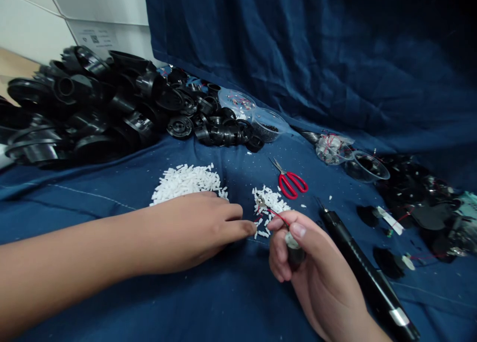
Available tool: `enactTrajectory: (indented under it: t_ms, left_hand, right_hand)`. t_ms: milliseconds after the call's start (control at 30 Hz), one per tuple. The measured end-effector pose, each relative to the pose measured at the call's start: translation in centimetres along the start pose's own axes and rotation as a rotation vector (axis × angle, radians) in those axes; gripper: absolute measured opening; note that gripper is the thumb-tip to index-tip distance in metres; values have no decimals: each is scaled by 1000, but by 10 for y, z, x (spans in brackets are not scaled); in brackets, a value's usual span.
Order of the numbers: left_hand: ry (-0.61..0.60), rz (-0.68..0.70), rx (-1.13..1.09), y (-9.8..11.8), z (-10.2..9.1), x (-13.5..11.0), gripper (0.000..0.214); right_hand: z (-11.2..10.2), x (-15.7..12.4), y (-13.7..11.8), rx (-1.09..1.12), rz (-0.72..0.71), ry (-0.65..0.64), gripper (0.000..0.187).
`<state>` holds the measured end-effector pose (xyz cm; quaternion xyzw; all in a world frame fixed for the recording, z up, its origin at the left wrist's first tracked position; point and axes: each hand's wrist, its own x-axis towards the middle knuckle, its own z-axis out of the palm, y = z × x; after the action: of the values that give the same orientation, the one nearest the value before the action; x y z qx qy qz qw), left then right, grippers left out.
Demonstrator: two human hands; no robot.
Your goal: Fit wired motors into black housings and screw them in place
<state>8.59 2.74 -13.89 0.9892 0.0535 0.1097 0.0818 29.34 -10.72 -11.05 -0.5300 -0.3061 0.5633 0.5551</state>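
My right hand (316,272) is closed around a small cylindrical motor (295,250), its white end cap upward between thumb and fingers. From the motor a thin red wire (278,214) runs up and left to a small metal piece (260,201) above a small heap of white plastic pieces (274,199). My left hand (208,228) is palm down, one finger stretched toward the loose white pieces beside that heap. Its other fingertips are bent down and hidden, and nothing shows in its grasp. Behind its wrist lies a larger heap of white pieces (186,180).
Red-handled scissors (292,183) lie beyond the small heap. A black electric screwdriver (368,277) lies right of my right hand. Black plastic housings (93,108) are piled at left. Clear tubs (270,123) with small parts stand behind, and wired black parts (421,213) lie at right.
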Motion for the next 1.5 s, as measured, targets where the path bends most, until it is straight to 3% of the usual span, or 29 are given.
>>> enactTrajectory:
  t_ms: [300, 800, 1233, 1500]
  left_hand:
    - [-21, -20, -22, 1, -3, 4, 41]
    - [24, -33, -42, 1, -2, 1, 33]
    - [-2, -35, -45, 2, -6, 2, 44]
    - [-16, -25, -32, 0, -4, 2, 39]
  right_hand:
    - [2, 2, -1, -86, -24, 99, 35]
    - [-3, -4, 4, -85, -75, -17, 27]
    - [-2, -3, 4, -87, -82, 6, 21]
    - [-2, -7, 3, -56, -54, -9, 19]
